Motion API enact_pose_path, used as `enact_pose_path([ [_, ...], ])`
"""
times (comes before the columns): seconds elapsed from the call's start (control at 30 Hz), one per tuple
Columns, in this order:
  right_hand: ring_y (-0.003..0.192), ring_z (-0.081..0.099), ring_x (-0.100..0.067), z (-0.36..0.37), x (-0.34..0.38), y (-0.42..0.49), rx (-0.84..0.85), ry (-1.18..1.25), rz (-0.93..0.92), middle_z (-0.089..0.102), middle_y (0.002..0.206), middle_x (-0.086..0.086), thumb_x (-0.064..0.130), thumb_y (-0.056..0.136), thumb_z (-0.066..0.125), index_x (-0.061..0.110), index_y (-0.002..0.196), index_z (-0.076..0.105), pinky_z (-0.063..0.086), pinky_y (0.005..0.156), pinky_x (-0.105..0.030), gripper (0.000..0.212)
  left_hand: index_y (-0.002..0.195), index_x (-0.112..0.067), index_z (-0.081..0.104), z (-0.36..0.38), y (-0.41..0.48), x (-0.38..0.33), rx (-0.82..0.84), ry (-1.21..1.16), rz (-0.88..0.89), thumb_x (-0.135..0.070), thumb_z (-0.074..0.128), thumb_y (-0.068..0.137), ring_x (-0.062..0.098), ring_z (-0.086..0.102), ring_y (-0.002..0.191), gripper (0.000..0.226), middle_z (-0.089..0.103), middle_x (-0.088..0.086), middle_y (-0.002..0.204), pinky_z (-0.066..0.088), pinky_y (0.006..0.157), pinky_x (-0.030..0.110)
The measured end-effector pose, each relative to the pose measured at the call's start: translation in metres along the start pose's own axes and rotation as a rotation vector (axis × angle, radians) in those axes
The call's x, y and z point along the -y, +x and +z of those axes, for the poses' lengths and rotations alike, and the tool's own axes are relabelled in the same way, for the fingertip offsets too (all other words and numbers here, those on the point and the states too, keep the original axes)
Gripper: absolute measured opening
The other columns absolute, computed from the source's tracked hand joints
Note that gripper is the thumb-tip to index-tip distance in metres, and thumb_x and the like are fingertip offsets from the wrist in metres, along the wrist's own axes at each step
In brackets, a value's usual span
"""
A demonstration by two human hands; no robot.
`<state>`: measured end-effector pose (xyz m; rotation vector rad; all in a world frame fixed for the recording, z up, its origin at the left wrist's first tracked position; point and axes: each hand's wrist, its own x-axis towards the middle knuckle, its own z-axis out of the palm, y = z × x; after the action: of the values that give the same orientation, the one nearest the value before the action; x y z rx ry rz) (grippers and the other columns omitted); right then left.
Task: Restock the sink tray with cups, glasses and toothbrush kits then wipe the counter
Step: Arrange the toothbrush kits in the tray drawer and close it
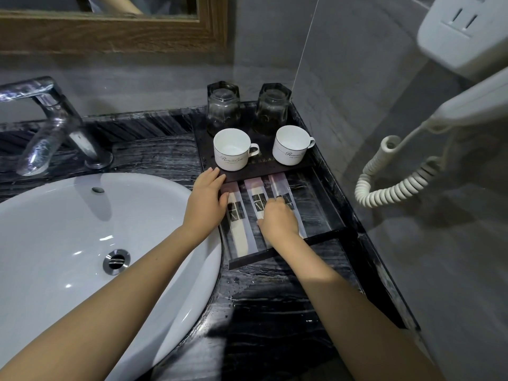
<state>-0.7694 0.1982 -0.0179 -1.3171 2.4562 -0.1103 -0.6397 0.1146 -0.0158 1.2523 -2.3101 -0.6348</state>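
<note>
A black tray [324, 235] stands on the dark marble counter [269, 312] right of the sink. On its raised back part stand two upturned glasses [223, 107] [272, 107] and two white cups [232, 149] [292, 144]. In the lower front part lie three wrapped toothbrush kits: left [238, 224], middle [257, 198], right [280, 185]. My left hand [206, 202] rests flat on the tray's left edge, fingertips at the raised shelf. My right hand [277, 220] lies over the middle and right kits, fingers pressing on them.
A white basin [68, 237] with a chrome drain fills the left. A chrome tap [52, 125] stands behind it. A wall-mounted hairdryer with a coiled cord [390, 177] hangs at the right. A wood-framed mirror [110, 28] is above.
</note>
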Motion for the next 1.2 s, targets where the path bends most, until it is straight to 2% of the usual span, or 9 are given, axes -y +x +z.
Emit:
enact_pose_path([
  [0.3,0.118,0.050,-0.032,0.004,-0.002,-0.003,-0.011,0.012,-0.003,0.044,0.135,-0.018,0.018,0.090,0.061,0.001,0.131,0.042,0.048,0.091,-0.036,0.048,0.134,-0.003,0.045,0.001,0.001,0.001,-0.002,-0.001,0.006,-0.012,0.053,0.090,0.027,0.023,0.142,0.046,0.037,0.013,0.148,0.014,0.116,0.030],
  [0.6,0.117,0.051,-0.032,0.000,-0.008,-0.006,0.036,0.049,-0.014,0.044,0.134,-0.017,0.023,0.088,0.063,0.002,0.131,0.040,0.049,0.087,-0.039,0.053,0.134,-0.001,0.044,0.000,0.000,0.002,0.009,0.010,0.029,-0.010,0.053,0.089,0.028,0.024,0.141,0.047,0.037,0.014,0.148,0.016,0.116,0.032],
  [0.67,0.115,0.052,-0.030,-0.006,-0.014,-0.011,0.035,0.128,-0.047,0.047,0.130,-0.014,0.026,0.087,0.063,0.004,0.128,0.045,0.048,0.089,-0.039,0.050,0.135,-0.001,0.044,-0.002,0.000,0.003,0.024,0.011,0.036,-0.011,0.054,0.089,0.029,0.024,0.141,0.047,0.036,0.014,0.148,0.016,0.116,0.033],
  [0.8,0.100,0.058,-0.019,-0.027,-0.036,-0.038,-0.113,0.432,-0.163,0.060,0.110,-0.006,0.021,0.087,0.062,0.011,0.113,0.060,0.046,0.083,-0.024,0.028,0.137,-0.003,0.040,-0.005,-0.001,0.005,0.078,0.043,0.057,-0.014,0.053,0.090,0.026,0.021,0.143,0.050,0.032,0.014,0.150,0.015,0.117,0.033],
  [0.87,0.095,0.060,-0.016,-0.035,-0.051,-0.056,-0.225,0.524,-0.190,0.063,0.101,-0.001,0.020,0.086,0.063,0.013,0.105,0.064,0.050,0.085,-0.027,0.020,0.139,-0.003,0.038,-0.007,-0.001,0.006,0.103,0.065,0.068,-0.016,0.052,0.091,0.026,0.019,0.143,0.051,0.030,0.014,0.152,0.014,0.118,0.033],
  [0.97,0.100,0.057,-0.016,-0.033,-0.075,-0.079,-0.317,0.403,-0.216,0.061,0.099,0.005,0.024,0.087,0.063,0.014,0.106,0.064,0.049,0.087,-0.032,0.022,0.140,-0.002,0.035,-0.008,-0.001,0.005,0.128,0.095,0.086,-0.017,0.051,0.092,0.027,0.017,0.144,0.053,0.027,0.015,0.153,0.012,0.119,0.034],
  [1.07,0.112,0.052,-0.017,-0.020,-0.089,-0.087,-0.258,0.221,-0.307,0.063,0.112,0.000,0.027,0.087,0.063,0.013,0.114,0.063,0.043,0.094,-0.030,0.031,0.141,0.000,0.031,-0.008,-0.002,0.003,0.156,0.123,0.094,-0.020,0.051,0.092,0.028,0.013,0.145,0.057,0.024,0.016,0.154,0.011,0.119,0.036],
  [1.13,0.108,0.055,-0.022,-0.013,-0.092,-0.085,-0.254,0.156,-0.380,0.066,0.109,-0.002,0.025,0.085,0.066,0.012,0.111,0.065,0.044,0.095,-0.034,0.029,0.142,0.000,0.029,-0.008,-0.002,0.003,0.172,0.144,0.098,-0.021,0.051,0.092,0.028,0.012,0.145,0.058,0.022,0.016,0.154,0.009,0.119,0.035],
  [1.2,0.097,0.058,-0.024,-0.009,-0.093,-0.082,-0.293,0.153,-0.410,0.069,0.097,-0.002,0.021,0.082,0.069,0.012,0.101,0.069,0.049,0.088,-0.036,0.021,0.142,0.001,0.029,-0.009,-0.002,0.002,0.187,0.147,0.097,-0.022,0.050,0.092,0.028,0.011,0.145,0.058,0.021,0.016,0.154,0.009,0.119,0.035],
])
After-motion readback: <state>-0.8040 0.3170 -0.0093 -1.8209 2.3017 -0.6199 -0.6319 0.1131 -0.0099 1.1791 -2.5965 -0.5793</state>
